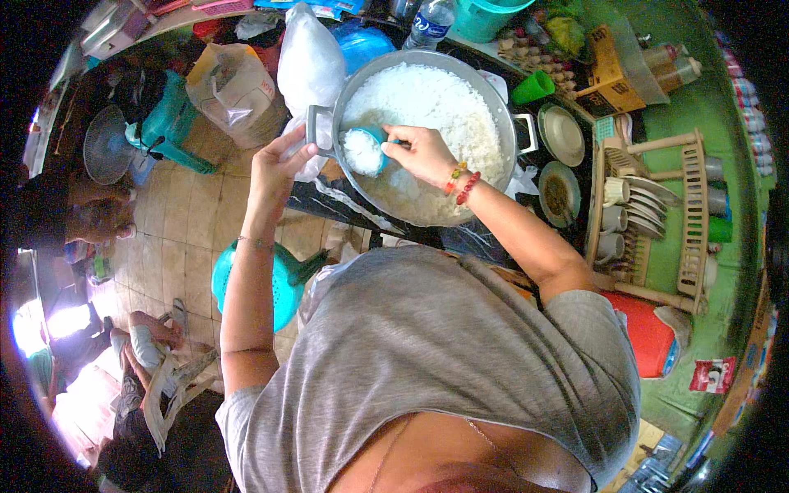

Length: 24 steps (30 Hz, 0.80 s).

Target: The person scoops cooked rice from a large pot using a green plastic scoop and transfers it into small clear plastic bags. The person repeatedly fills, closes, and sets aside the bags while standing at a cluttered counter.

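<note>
A large metal pot (502, 179) with two side handles stands before me, holding a lot of white cooked rice (425, 89). Between thumb and fingers my right hand (425, 154) grips the handle of a blue cup-like scoop (377, 137), which is heaped with rice inside the pot on its left side. My left hand (280, 163) is at the pot's left handle (312, 129), its thumb and fingers spread about it; how firmly it holds is hard to tell. A filled white plastic bag (311, 61) stands just beyond that handle.
Right of the pot are a green cup (533, 87), two plates (561, 134) and a dish rack (690, 215) with mugs and plates. A water bottle (429, 24) stands behind. On the floor side are a turquoise stool (283, 286), a large plastic bag (234, 92) and seated people at lower left.
</note>
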Tool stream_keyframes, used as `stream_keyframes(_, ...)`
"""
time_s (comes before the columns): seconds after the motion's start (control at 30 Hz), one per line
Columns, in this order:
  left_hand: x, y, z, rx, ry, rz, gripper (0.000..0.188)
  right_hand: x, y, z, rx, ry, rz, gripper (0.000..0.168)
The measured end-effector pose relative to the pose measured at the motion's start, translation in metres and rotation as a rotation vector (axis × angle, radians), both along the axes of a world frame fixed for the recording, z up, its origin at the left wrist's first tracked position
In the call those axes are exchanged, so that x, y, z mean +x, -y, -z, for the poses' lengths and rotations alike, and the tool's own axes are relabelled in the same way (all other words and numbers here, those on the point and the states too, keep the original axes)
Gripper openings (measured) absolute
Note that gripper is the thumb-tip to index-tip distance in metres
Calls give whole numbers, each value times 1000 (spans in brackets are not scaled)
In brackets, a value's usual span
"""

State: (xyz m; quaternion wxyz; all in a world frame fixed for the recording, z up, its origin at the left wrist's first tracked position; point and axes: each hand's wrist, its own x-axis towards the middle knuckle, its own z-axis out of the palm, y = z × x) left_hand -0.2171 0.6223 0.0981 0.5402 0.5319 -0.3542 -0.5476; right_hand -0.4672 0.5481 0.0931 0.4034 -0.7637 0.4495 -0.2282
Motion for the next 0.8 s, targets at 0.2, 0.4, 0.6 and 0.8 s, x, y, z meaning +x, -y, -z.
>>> stream_keyframes(0.2, 2, -12, -33, -87, 175, -41, 47, -43, -12, -22, 505, 354, -49, 17)
stream_keyframes(0.4, 2, 3, -137, -250, -280, 55, 77, -72, 9, -65, 323, 626, 13, 25)
stream_keyframes(0.6, -33, 44, -129, -267, -838, 349, 87, -59, 20, -147, 523, 893, -124, 41)
stream_keyframes(0.8, -93, 24, -121, -500, -270, 599, 78, -52, 77, -119, 265, 362, -191, 32)
